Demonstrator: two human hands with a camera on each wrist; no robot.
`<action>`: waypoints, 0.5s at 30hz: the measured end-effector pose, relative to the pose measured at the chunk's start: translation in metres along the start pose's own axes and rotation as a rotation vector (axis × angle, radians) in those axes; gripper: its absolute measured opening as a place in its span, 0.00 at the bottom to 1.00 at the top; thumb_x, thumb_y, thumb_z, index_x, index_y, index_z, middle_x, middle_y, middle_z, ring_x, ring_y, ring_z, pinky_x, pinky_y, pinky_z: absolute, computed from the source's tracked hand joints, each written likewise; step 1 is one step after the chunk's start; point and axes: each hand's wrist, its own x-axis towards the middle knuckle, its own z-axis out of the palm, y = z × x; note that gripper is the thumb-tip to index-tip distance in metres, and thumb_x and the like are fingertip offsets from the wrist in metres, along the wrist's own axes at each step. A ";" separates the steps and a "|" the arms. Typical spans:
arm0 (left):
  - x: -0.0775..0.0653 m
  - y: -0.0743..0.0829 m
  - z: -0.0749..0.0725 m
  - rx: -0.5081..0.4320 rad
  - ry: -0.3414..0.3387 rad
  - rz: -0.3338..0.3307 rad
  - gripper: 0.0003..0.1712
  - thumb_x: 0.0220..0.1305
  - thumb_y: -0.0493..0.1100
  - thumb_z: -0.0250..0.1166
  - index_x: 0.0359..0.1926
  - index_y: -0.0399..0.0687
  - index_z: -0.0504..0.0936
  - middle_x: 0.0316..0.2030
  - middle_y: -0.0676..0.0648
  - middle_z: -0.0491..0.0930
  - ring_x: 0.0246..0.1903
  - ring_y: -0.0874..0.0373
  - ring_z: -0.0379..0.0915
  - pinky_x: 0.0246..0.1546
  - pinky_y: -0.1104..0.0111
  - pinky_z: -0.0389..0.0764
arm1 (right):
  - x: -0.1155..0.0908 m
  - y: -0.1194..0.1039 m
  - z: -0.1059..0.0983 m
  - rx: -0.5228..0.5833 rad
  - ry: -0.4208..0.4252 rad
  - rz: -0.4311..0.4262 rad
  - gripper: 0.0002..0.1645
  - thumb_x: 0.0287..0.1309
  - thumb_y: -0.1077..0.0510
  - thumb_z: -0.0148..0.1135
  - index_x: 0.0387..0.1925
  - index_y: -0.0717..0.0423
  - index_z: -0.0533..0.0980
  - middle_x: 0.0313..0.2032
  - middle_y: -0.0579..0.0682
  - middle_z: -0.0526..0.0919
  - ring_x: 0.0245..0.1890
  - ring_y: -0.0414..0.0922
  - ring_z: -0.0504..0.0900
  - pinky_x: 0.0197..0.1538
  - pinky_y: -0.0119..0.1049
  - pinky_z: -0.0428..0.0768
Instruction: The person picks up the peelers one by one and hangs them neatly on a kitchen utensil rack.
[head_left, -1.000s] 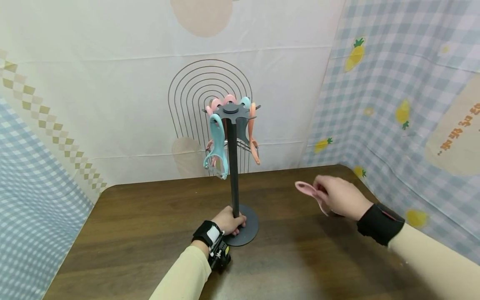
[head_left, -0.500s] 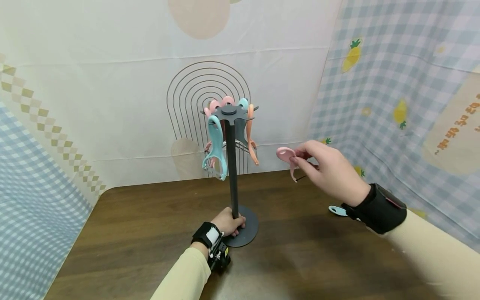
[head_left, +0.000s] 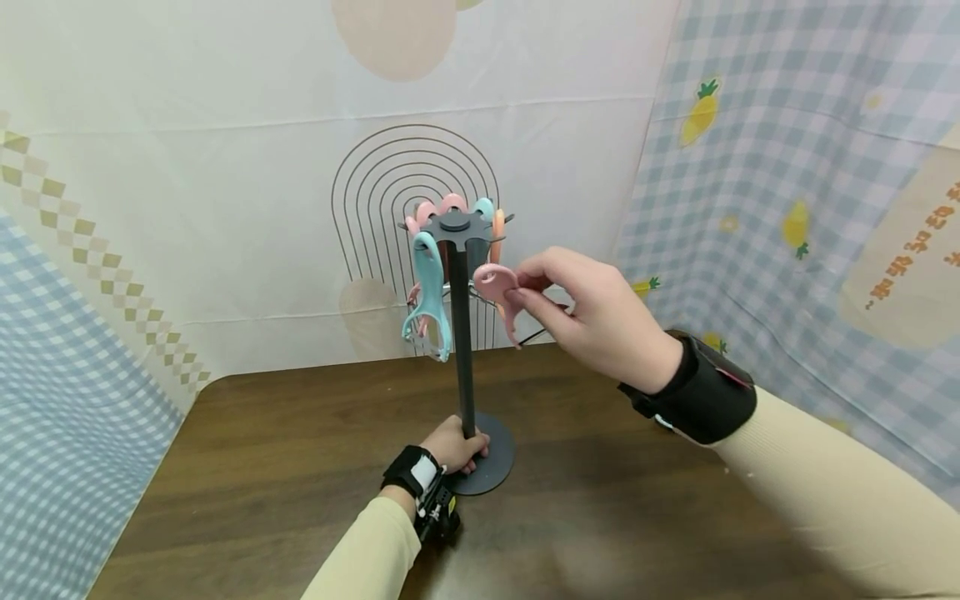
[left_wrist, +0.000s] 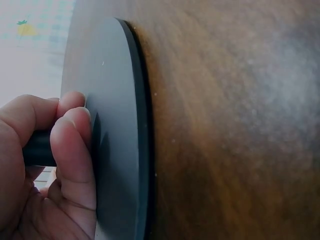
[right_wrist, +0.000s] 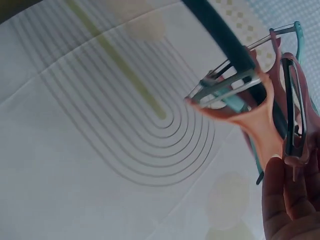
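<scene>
My left hand (head_left: 450, 446) grips the dark pole (head_left: 461, 350) of a rack just above its round base (left_wrist: 117, 125). My right hand (head_left: 592, 312) pinches a pink peeler (head_left: 491, 285) by the handle, its looped end pointing at the rack. That peeler overlaps an orange peeler (right_wrist: 260, 127) hanging on the rack's right side. From the hooked top (head_left: 455, 223) also hang a turquoise peeler (head_left: 429, 279) in front and several pink and blue ones behind, partly hidden. In the right wrist view, the pink peeler's metal blade (right_wrist: 295, 110) shows beside the orange one.
The rack stands on a brown wooden table (head_left: 300, 467). Behind it hangs a white cloth (head_left: 225, 208) with line arches, and a blue checked cloth (head_left: 750, 192) closes the right side. A light piece (head_left: 663, 422) peeks out beneath my right wristband.
My right hand has risen from the table's right side and moved left to the rack with the pink peeler. A light blue handle came into sight, then was mostly covered. The left hand stays put.
</scene>
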 end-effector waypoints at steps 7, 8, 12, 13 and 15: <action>0.002 -0.001 0.000 0.004 -0.010 -0.005 0.15 0.70 0.41 0.59 0.28 0.37 0.83 0.19 0.46 0.78 0.15 0.62 0.71 0.18 0.71 0.74 | 0.012 -0.001 0.010 0.090 0.026 0.035 0.05 0.63 0.63 0.62 0.40 0.56 0.77 0.36 0.44 0.80 0.39 0.39 0.78 0.44 0.36 0.75; 0.002 0.000 0.000 0.004 -0.009 -0.004 0.15 0.70 0.41 0.59 0.28 0.37 0.83 0.20 0.45 0.78 0.15 0.62 0.71 0.18 0.71 0.74 | 0.013 -0.001 0.011 0.104 0.029 0.041 0.05 0.63 0.63 0.62 0.40 0.56 0.77 0.36 0.43 0.81 0.39 0.38 0.78 0.44 0.36 0.75; 0.002 0.001 -0.001 0.005 -0.009 -0.008 0.15 0.70 0.41 0.59 0.28 0.37 0.83 0.20 0.45 0.79 0.15 0.62 0.71 0.18 0.71 0.74 | 0.014 -0.001 0.013 0.139 0.027 0.054 0.04 0.63 0.62 0.62 0.40 0.55 0.77 0.35 0.42 0.81 0.37 0.38 0.78 0.44 0.36 0.75; 0.002 0.001 -0.001 0.007 -0.010 -0.009 0.15 0.70 0.41 0.59 0.29 0.37 0.83 0.20 0.45 0.79 0.15 0.62 0.71 0.18 0.71 0.74 | 0.014 -0.002 0.013 0.144 0.025 0.056 0.04 0.63 0.62 0.62 0.40 0.55 0.77 0.35 0.42 0.80 0.37 0.37 0.77 0.43 0.36 0.74; 0.002 0.000 -0.001 0.009 -0.010 -0.009 0.15 0.70 0.41 0.59 0.28 0.37 0.83 0.20 0.45 0.78 0.15 0.62 0.71 0.18 0.71 0.74 | 0.014 -0.002 0.014 0.152 0.021 0.061 0.04 0.63 0.62 0.63 0.39 0.55 0.77 0.34 0.41 0.80 0.36 0.37 0.77 0.43 0.35 0.74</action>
